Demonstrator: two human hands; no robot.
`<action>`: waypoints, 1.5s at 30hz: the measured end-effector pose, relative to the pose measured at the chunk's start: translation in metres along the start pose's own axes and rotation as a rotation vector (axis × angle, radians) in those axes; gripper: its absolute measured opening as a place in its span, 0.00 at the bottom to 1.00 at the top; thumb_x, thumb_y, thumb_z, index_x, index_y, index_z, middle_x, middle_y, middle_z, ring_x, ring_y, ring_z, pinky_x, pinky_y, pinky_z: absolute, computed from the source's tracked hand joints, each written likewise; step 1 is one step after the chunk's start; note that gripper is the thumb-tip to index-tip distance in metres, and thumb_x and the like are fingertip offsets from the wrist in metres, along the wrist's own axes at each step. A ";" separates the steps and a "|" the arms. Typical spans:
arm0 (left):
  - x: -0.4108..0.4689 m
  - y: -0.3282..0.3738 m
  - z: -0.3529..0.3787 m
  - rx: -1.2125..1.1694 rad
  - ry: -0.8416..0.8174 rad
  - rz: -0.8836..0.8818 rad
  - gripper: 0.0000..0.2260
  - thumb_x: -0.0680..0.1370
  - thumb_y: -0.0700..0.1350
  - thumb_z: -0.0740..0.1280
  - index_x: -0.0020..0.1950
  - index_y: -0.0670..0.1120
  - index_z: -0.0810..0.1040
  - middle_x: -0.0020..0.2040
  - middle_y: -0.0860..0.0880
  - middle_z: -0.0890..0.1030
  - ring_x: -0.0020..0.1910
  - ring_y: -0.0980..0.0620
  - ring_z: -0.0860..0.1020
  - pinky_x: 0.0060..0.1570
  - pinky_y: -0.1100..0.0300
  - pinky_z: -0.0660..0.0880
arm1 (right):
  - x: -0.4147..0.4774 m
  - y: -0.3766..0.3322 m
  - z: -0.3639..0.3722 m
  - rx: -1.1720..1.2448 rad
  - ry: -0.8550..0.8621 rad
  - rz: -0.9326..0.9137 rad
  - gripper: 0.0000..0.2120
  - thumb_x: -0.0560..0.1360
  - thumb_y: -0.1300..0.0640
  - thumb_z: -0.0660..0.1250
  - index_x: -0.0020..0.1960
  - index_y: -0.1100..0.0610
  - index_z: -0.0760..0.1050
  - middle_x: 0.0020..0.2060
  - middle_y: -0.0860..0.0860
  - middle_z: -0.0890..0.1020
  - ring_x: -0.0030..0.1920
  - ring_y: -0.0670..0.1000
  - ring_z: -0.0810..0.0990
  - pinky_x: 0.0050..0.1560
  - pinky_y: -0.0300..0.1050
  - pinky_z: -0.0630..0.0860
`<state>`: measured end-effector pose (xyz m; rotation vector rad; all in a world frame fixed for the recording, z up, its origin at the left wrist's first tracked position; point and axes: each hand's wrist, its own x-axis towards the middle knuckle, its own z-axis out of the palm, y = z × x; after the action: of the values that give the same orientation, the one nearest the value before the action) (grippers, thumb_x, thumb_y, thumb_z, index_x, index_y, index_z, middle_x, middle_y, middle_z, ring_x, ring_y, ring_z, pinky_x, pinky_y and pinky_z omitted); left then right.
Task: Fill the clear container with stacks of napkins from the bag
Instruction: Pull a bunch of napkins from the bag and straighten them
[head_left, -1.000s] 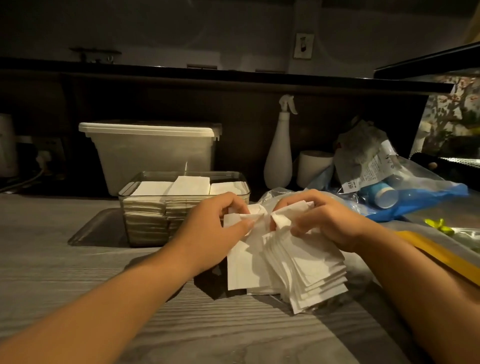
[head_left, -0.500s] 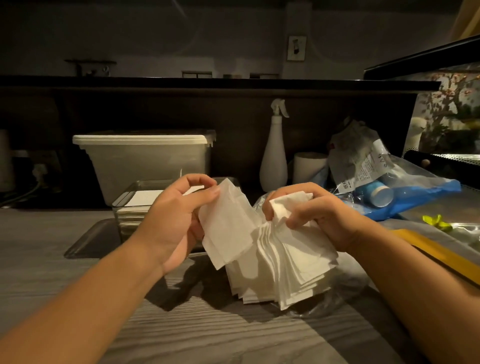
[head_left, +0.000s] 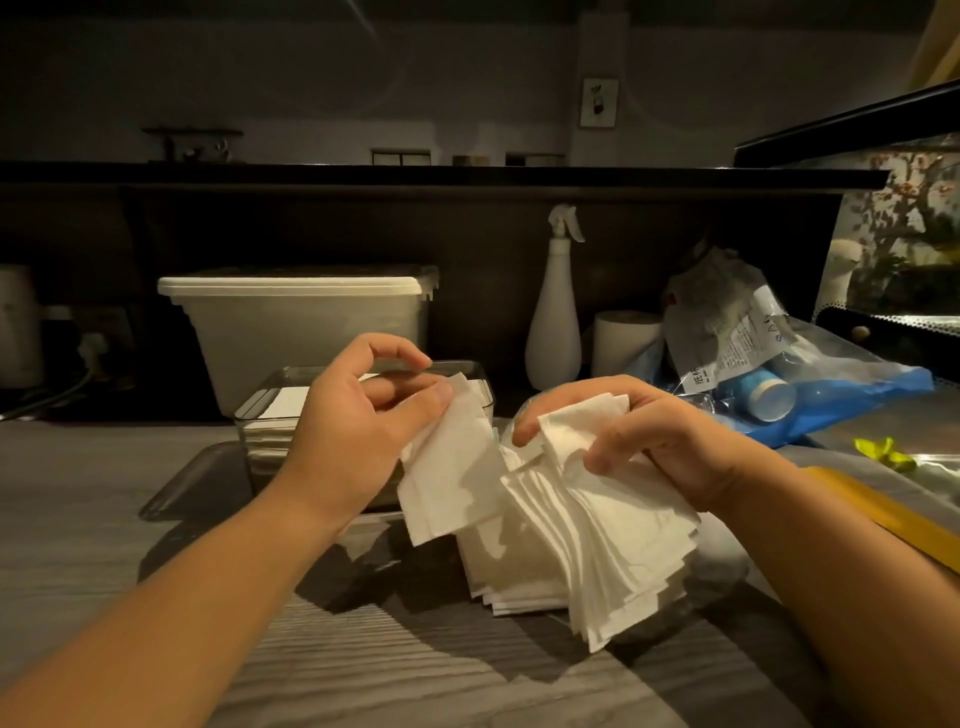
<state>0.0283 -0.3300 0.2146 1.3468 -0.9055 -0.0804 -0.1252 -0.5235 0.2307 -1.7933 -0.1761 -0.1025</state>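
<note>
The left hand (head_left: 363, 421) pinched one loose napkin (head_left: 447, 467) between thumb and fingertips, just in front of the clear container (head_left: 270, 400). To the container's right, the right hand (head_left: 660, 441) gripped the top corner of a fanned stack of napkins (head_left: 597, 545). Its lower edges rested on what looked like the clear bag (head_left: 727, 566). The stack was held by one corner only, so it seemed likely to splay further or shed sheets. A ragged pile might also not sit flat beside the napkins already lying in the container. The surface was a grey wood-grain counter (head_left: 130, 493) in a dim room. A white lidded bin (head_left: 301, 322) stood behind the container, and a white spray bottle (head_left: 553, 322) behind it to the right.
</note>
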 end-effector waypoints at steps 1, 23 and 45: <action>0.000 -0.001 0.000 0.051 0.011 0.043 0.11 0.74 0.43 0.72 0.54 0.52 0.76 0.46 0.52 0.85 0.48 0.54 0.83 0.45 0.55 0.82 | 0.000 0.000 0.000 0.008 0.003 0.013 0.24 0.61 0.62 0.66 0.57 0.59 0.81 0.56 0.60 0.80 0.50 0.62 0.79 0.45 0.51 0.78; -0.006 0.001 0.005 0.149 -0.046 0.146 0.21 0.69 0.47 0.75 0.59 0.54 0.72 0.45 0.55 0.85 0.41 0.49 0.83 0.42 0.59 0.82 | 0.002 0.002 0.018 -0.171 0.004 0.118 0.33 0.62 0.65 0.64 0.66 0.51 0.78 0.51 0.50 0.84 0.45 0.47 0.82 0.41 0.36 0.77; 0.002 0.001 -0.006 0.152 0.172 0.114 0.13 0.71 0.46 0.76 0.53 0.54 0.77 0.42 0.57 0.86 0.43 0.60 0.84 0.37 0.63 0.81 | 0.001 0.000 0.012 -0.319 0.024 0.083 0.19 0.63 0.64 0.64 0.51 0.59 0.84 0.52 0.56 0.83 0.52 0.56 0.81 0.49 0.50 0.79</action>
<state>0.0330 -0.3257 0.2173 1.4159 -0.8541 0.1929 -0.1242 -0.5116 0.2287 -2.1139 -0.0701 -0.0968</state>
